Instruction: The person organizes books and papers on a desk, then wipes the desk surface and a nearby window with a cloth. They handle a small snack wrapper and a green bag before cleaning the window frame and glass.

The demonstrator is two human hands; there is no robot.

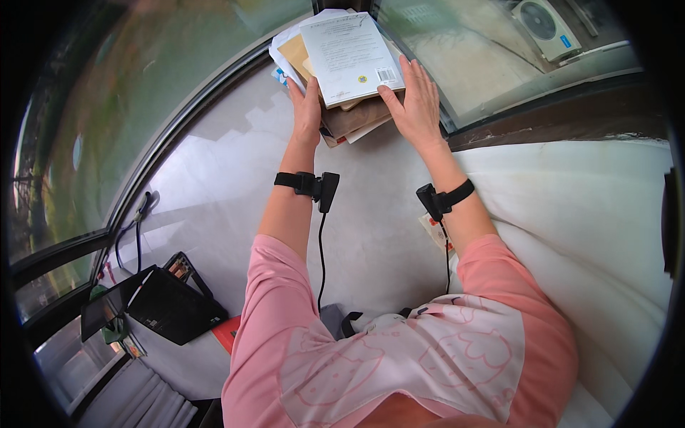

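At the far corner of a pale ledge, a stack of books and papers (356,124) lies against the window frames. On top is a white paperback book (350,59), its printed back cover and barcode facing up. A brown envelope (293,52) and white sheets stick out beneath it on the left. My left hand (307,112) presses along the stack's left side, thumb by the book's edge. Against the right side is my right hand (417,101), its fingers stretched out and its thumb at the book's near right corner. The undersides of both hands are hidden.
A black laptop-like device (174,307) and a dark screen (115,310) stand at the lower left, near a cable (140,214). Black straps with wired trackers (327,192) circle both forearms. White fabric (567,214) borders the right; a small printed packet (432,229) lies under my right arm.
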